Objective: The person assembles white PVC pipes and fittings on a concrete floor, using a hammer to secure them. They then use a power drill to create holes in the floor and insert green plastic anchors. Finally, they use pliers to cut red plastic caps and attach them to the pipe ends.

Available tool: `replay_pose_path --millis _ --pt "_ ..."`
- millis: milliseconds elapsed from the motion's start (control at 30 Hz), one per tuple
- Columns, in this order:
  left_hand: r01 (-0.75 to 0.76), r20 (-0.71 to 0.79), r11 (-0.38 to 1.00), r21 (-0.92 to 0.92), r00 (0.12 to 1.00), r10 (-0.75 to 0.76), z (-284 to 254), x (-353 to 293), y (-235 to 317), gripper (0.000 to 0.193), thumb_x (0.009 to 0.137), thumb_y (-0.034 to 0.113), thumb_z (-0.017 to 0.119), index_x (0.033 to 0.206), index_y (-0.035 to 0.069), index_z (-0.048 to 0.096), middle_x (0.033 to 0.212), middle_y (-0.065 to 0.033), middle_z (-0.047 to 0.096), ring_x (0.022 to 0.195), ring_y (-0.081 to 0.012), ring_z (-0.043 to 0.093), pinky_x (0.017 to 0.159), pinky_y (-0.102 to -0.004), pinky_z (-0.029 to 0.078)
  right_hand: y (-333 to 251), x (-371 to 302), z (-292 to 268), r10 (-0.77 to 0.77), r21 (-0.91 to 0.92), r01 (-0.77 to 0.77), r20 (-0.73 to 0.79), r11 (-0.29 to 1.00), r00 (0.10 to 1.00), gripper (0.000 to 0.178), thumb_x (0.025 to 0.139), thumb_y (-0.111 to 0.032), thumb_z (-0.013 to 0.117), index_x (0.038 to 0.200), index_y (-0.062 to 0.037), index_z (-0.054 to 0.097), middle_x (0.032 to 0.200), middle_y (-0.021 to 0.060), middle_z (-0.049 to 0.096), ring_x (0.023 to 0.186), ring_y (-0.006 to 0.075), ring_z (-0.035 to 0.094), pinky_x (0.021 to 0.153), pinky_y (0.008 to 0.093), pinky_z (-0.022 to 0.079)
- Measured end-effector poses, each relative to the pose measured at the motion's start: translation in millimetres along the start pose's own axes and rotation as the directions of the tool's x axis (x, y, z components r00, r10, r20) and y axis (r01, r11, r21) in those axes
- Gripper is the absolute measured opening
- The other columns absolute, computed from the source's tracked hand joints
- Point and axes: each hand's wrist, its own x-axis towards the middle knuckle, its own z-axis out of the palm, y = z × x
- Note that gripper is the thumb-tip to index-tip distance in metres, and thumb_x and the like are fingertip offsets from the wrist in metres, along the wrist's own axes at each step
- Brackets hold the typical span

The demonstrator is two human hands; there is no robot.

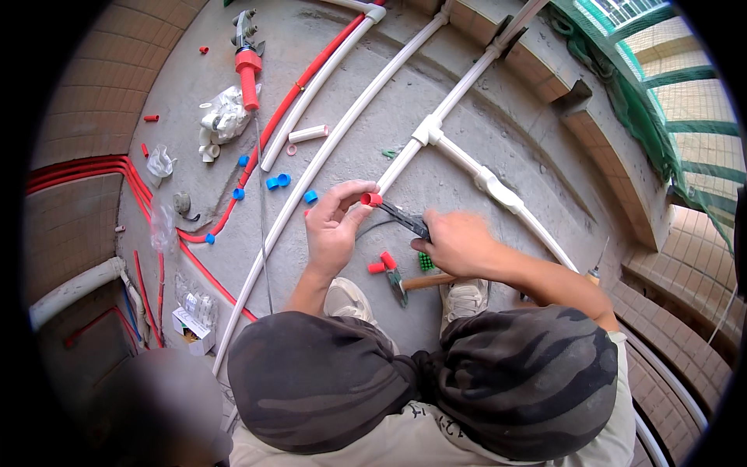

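Observation:
My left hand (331, 229) pinches a short red tube piece (372, 200) between thumb and fingers. Wrapped around the handles of dark pliers (410, 222), my right hand (465, 243) brings their jaws against that piece's right side. Whether the jaws clamp its wall is too small to tell. Below, between my shoes, lie more red tube pieces (387, 260) and a hammer with a wooden handle (429, 282). A small green gridded piece (426, 261) rests just under my right hand.
White pipes (342, 140) cross the floor, one with a tee fitting (427, 131). Blue clips (278, 181) and red hoses (268, 128) lie left. Farther off are a red-handled tool (249, 78) and a bag of white fittings (222, 117). Green netting (661, 148) hangs right.

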Motion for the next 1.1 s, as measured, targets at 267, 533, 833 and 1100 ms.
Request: replay_pose_path --millis 267,533,833,1100 --pt "-0.078 0.089 0.989 0.124 0.994 0.068 -6.2 -10.7 1.9 0.024 0.081 -0.014 0.078 0.100 -0.002 0.071 0.105 -0.0145 0.077 0.097 -0.0214 0.074 0.086 -0.0321 0.060 11.1 -12.5 -0.7 -0.166 0.195 0.142 0.115 0.971 0.979 0.041 0.098 -0.039 0.068 0.102 0.0014 0.061 0.094 0.0251 0.073 0.093 0.0452 0.070 0.080 0.0550 0.053" --pt "-0.087 -0.123 0.992 -0.089 0.990 0.076 3.7 -27.1 22.1 0.022 0.093 -0.012 0.069 0.105 0.000 0.055 0.104 -0.0225 0.074 0.096 -0.0244 0.074 0.090 -0.0376 0.061 12.3 -12.9 -41.4 -0.209 0.356 0.048 0.429 0.933 0.879 0.039 0.094 -0.035 0.076 0.099 -0.0001 0.059 0.082 0.0127 0.065 0.075 0.0307 0.065 0.070 0.0442 0.051" --pt "-0.063 -0.251 0.957 -0.282 0.968 -0.010 -57.5 2.1 41.4 0.016 0.096 -0.001 0.072 0.108 0.001 0.060 0.113 -0.0186 0.069 0.099 -0.0270 0.072 0.090 -0.0385 0.059 33.0 -16.8 2.4 0.066 -0.083 -0.062 0.051 0.995 0.996 0.065 0.092 -0.052 0.071 0.121 0.0051 0.060 0.104 0.0260 0.071 0.102 0.0390 0.069 0.091 0.0473 0.051" --pt "0.190 -0.031 0.830 -0.524 0.970 -0.241 11.9 -8.1 26.2 0.013 0.095 0.008 0.077 0.097 0.005 0.064 0.109 -0.0121 0.065 0.096 -0.0194 0.065 0.090 -0.0332 0.052 -2.7 -2.7 7.6 -0.359 0.148 0.546 -0.608 0.825 0.708 0.053 0.098 -0.031 0.070 0.139 -0.0009 0.057 0.124 0.0216 0.065 0.112 0.0408 0.064 0.103 0.0480 0.048"
